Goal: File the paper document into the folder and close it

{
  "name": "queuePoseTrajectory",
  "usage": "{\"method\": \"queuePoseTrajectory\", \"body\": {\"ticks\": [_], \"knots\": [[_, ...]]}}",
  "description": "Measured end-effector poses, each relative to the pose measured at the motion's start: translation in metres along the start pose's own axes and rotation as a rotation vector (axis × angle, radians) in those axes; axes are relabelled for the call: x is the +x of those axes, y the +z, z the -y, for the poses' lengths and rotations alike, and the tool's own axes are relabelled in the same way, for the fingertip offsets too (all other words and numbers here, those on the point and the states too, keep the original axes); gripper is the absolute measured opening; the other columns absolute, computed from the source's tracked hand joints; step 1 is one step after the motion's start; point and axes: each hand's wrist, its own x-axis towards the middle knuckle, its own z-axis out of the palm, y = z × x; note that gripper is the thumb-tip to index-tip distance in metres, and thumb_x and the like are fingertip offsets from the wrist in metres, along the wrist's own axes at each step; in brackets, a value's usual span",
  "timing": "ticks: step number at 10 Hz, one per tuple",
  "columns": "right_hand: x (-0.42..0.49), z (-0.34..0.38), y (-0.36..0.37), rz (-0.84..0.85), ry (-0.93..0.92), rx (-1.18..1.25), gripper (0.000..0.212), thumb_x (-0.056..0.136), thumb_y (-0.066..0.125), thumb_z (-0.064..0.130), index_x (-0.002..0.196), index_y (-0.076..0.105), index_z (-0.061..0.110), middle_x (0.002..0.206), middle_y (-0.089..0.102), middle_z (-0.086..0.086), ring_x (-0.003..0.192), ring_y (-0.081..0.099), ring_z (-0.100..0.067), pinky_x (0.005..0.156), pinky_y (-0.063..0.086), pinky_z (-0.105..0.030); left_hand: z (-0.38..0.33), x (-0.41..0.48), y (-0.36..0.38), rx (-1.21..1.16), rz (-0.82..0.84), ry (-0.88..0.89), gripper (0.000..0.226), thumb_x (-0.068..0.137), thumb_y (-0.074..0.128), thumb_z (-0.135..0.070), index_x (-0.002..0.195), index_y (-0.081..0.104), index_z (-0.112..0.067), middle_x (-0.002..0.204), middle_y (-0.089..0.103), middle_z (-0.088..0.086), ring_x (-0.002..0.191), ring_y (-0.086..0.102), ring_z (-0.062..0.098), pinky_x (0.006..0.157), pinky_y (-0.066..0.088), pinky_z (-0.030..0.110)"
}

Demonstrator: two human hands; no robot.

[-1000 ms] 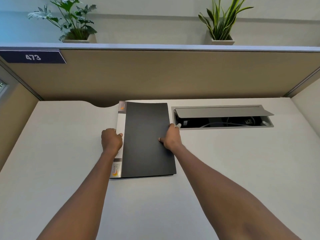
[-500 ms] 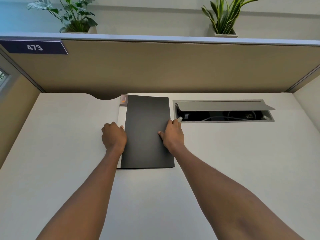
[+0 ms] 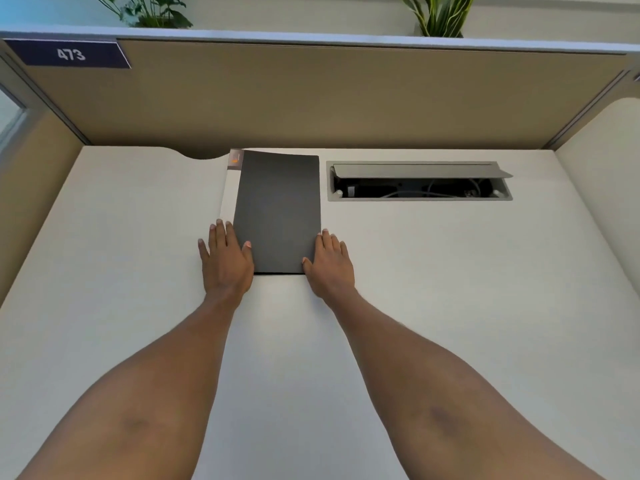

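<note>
A black folder (image 3: 277, 206) with a white spine strip lies closed and flat on the white desk (image 3: 450, 271), near the back partition. No paper document shows; it is either inside or out of view. My left hand (image 3: 225, 259) lies flat with fingers spread over the folder's near left corner and spine. My right hand (image 3: 329, 263) lies flat with fingers spread at the near right corner, its thumb on the cover. Neither hand grips anything.
A grey cable hatch (image 3: 419, 181) with its lid propped up sits right of the folder, with cables inside. A tan partition (image 3: 311, 98) with a "473" label (image 3: 71, 54) backs the desk. Two potted plants stand on top of the partition.
The folder has slid farther back toward the partition. Both hands have moved from its middle down to its near corners and flattened out with fingers spread.
</note>
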Motion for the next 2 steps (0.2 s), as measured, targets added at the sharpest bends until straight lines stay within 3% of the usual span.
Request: {"method": "queuePoseTrajectory", "body": {"ticks": [2], "knots": [[-0.059, -0.032, 0.017, -0.029, -0.016, 0.03, 0.068, 0.106, 0.029, 0.041, 0.162, 0.012, 0.008, 0.171, 0.009, -0.009, 0.158, 0.01, -0.025, 0.129, 0.01, -0.043, -0.033, -0.08, 0.007, -0.013, -0.036, 0.069, 0.063, 0.109, 0.03, -0.037, 0.163, 0.019, -0.007, 0.173, 0.014, 0.01, 0.161, 0.009, 0.025, 0.131, 0.008, 0.049]]}}
